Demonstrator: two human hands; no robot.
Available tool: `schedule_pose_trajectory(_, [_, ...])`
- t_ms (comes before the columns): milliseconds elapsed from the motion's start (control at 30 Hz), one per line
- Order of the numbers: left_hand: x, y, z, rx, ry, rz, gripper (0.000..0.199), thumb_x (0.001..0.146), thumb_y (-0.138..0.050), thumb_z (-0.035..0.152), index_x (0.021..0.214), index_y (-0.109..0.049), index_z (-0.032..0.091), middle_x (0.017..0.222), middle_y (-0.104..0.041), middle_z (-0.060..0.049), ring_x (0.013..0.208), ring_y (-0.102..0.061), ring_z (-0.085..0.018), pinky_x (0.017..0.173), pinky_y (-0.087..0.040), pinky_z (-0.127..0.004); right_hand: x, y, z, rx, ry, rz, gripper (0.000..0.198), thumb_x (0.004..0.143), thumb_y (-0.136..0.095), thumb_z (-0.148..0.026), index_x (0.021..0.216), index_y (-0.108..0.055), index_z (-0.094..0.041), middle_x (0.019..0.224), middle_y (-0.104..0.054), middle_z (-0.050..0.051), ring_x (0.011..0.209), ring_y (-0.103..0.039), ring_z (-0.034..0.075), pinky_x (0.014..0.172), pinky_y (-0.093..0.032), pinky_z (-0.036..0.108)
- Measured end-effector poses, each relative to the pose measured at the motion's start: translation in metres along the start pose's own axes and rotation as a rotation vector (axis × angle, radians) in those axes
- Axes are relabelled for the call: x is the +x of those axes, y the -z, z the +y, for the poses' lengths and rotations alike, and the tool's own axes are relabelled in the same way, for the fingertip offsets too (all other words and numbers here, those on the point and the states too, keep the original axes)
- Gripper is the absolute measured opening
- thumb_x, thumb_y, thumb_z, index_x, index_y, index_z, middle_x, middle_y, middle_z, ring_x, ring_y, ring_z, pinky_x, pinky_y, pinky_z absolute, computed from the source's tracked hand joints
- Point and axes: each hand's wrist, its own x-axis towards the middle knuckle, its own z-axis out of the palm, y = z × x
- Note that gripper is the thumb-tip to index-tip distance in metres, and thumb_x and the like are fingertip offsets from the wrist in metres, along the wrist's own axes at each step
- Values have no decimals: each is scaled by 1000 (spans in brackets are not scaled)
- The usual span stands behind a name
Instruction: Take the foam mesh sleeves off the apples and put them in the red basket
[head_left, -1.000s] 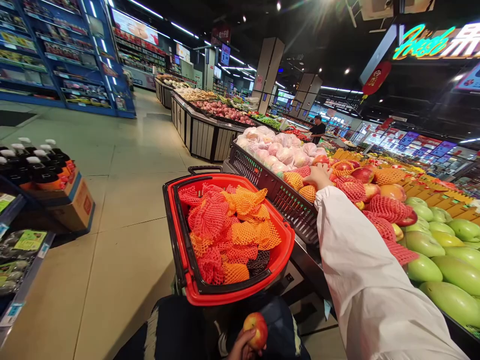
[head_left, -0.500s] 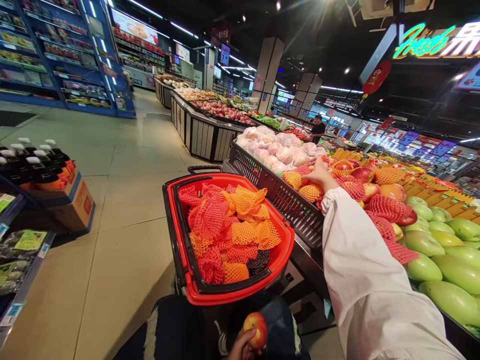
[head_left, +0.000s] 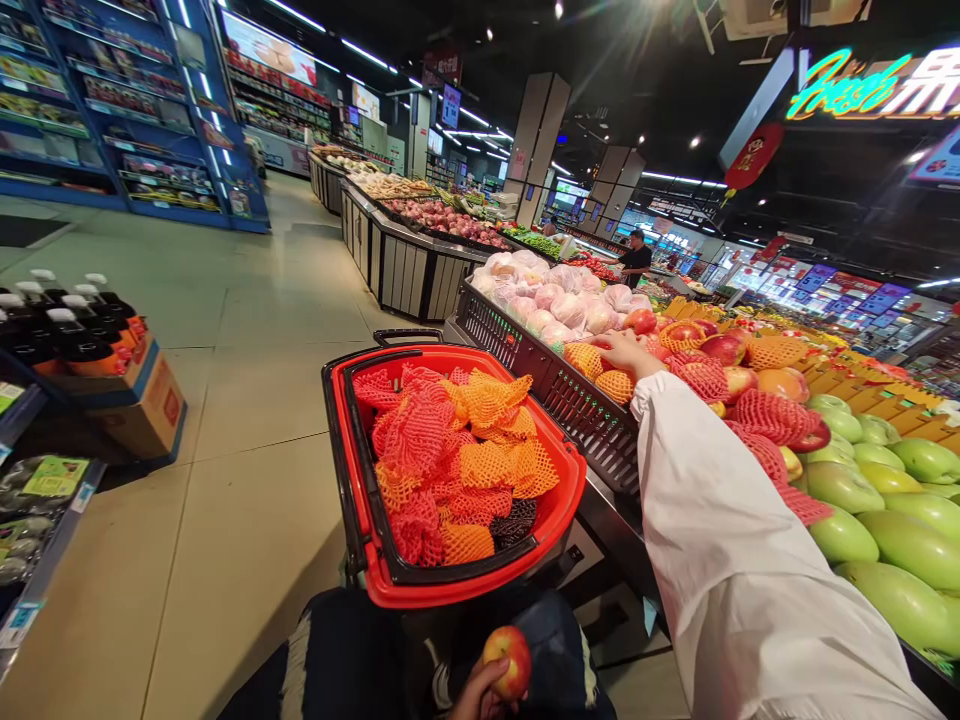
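My left hand (head_left: 484, 695), low in the picture, is closed around a red-and-yellow apple (head_left: 508, 662) in front of my knees. My right hand (head_left: 628, 352) reaches into the fruit display, its fingers stretched leftward over the fruit; the fingertips are partly hidden. Just beyond it lies a bare red apple (head_left: 640, 321). Beside the fingers are fruits in orange foam nets (head_left: 615, 386). Between me and the display stands a red shopping basket (head_left: 465, 595) with a black handle, filled with red and orange foam net sleeves (head_left: 424, 430) and a black one (head_left: 515, 522).
A black slatted crate wall (head_left: 555, 390) edges the display, with bagged pink fruit (head_left: 562, 300) at its far end. Green mangoes (head_left: 911, 545) lie at right. Boxed dark bottles (head_left: 82, 335) stand at left. A person (head_left: 636, 257) is far back.
My right hand has moved slightly down and left, away from the red apple it was touching, which now lies beyond it. My left hand still holds its apple.
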Motion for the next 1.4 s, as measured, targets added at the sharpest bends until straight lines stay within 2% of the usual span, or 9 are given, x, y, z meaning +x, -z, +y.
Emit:
schedule_pose_trajectory(67, [0, -1, -2, 33, -42, 64, 67, 35, -67, 74, 85, -52, 33, 67, -68, -9, 60, -59, -25, 53, -20, -27, -1, 1, -2, -57, -49, 17, 40, 90, -51, -36, 123, -72, -29, 127, -66, 14, 121, -44, 41, 100, -33, 65])
schedule_pose_trajectory(400, [-19, -6, 7, 31, -94, 21, 57, 42, -70, 74, 78, -56, 32, 70, -69, -10, 63, -58, -27, 57, -20, -29, -4, 2, -15, -231, -60, -47, 46, 87, -50, -25, 127, -70, -33, 163, -36, 5, 148, -23, 41, 114, -21, 68])
schedule_pose_trajectory(600, [-26, -12, 11, -8, -86, 26, 55, 44, -71, 71, 78, -58, 30, 69, -69, -9, 63, -56, -25, 58, -21, -29, -8, 3, -22, -254, -56, -31, 47, 89, -45, -26, 129, -68, -29, 163, -36, 7, 150, -21, 38, 118, -15, 68])
schedule_pose_trajectory(733, [-27, -14, 12, 15, -88, 48, 60, 43, -68, 72, 82, -58, 28, 68, -69, -8, 61, -56, -23, 57, -21, -28, -15, 12, -26, -216, -79, 109, 53, 99, -25, -33, 143, -55, -29, 156, -44, 13, 142, -31, 38, 109, -28, 66])
schedule_pose_trajectory(867, [-26, -15, 9, -1, -116, 79, 62, 49, -68, 71, 90, -56, 26, 70, -71, -9, 59, -57, -21, 54, -24, -26, -17, 15, -29, -208, -173, 307, 49, 95, -37, -32, 132, -60, -10, 137, -55, 24, 130, -38, 40, 106, -30, 62])
schedule_pose_trajectory(1000, [-26, -15, 10, -9, -135, 66, 66, 49, -71, 69, 95, -56, 25, 67, -70, -11, 55, -58, -21, 47, -24, -26, -15, 8, -27, -192, -239, 249, 42, 91, -51, -41, 108, -72, -9, 133, -54, 26, 130, -38, 43, 106, -29, 64])
schedule_pose_trajectory(1133, [-24, -12, 14, 44, -122, -4, 60, 50, -70, 70, 95, -57, 31, 71, -71, -9, 57, -61, -23, 43, -25, -27, -17, 8, -29, -169, -229, 281, 40, 83, -62, -41, 110, -71, -12, 130, -57, 25, 126, -42, 42, 103, -32, 62])
schedule_pose_trajectory(1267, [-21, -11, 15, 58, -146, -52, 62, 51, -71, 71, 97, -58, 31, 70, -71, -10, 60, -65, -24, 42, -26, -25, -19, 31, -34, -121, -217, 474, 45, 92, -52, -45, 122, -63, -13, 131, -57, 21, 126, -41, 39, 101, -32, 60])
schedule_pose_trajectory(1400, [-19, -11, 12, 52, -174, -66, 63, 53, -72, 70, 99, -58, 28, 71, -72, -11, 61, -66, -25, 44, -27, -26, -21, 70, -38, 31, -275, 747, 37, 94, -45, -38, 110, -67, -12, 120, -63, 20, 118, -48, 38, 97, -34, 57])
